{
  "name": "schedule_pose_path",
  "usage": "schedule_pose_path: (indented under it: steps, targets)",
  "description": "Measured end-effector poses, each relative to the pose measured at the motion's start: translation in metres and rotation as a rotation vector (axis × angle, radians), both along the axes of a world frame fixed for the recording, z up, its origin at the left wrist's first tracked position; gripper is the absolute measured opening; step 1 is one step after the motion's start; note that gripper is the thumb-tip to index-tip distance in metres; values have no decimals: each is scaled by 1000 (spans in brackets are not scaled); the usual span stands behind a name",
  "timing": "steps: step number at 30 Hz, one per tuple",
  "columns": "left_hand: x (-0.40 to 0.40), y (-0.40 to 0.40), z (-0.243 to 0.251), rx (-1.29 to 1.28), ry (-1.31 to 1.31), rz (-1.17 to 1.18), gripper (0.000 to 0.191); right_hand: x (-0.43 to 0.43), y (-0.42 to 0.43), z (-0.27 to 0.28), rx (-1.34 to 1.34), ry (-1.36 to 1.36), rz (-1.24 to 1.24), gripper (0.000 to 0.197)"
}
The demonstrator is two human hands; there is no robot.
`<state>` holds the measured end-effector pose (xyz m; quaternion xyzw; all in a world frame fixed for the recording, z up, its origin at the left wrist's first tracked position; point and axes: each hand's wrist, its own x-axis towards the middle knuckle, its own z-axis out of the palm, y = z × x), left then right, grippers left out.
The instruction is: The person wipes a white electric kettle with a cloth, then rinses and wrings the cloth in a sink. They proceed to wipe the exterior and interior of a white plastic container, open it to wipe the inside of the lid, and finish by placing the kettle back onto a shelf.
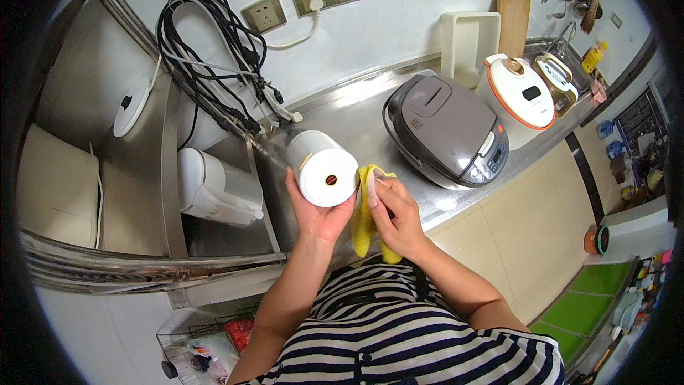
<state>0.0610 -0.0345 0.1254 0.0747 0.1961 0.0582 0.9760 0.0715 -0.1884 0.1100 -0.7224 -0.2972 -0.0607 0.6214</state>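
Note:
My left hand [321, 218] grips a white cylindrical appliance [328, 163] from beneath, its round white end tilted up towards me. That end bears a small dark sticker with writing. What sort of appliance it is, I cannot tell. In my right hand [396, 216] is a yellow cloth [363, 232], pinched between thumb and fingers and hanging down in folds. The cloth's upper edge is close beside the appliance's right side. Both hands are over the near part of the stainless steel counter [368, 101].
A grey-brown rice cooker [449, 123] stands right of my hands, with a white, orange-rimmed cooker [521, 93] beyond. At left, a metal shelf [171, 182] holds a white kettle-like appliance [219, 187]. Bundled black cables [214, 64] hang above. A white bin [470, 45] leans against the wall.

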Motion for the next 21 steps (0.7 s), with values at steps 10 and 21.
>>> schedule_pose_path:
  steps: [10,21]
  targets:
    - [-6,2,-12,264,51,-20,70,3,23,26,-328,-456,23,39]
    - [-7,-4,-6,184,67,5,69,14,20,25,-347,-449,-95,40]
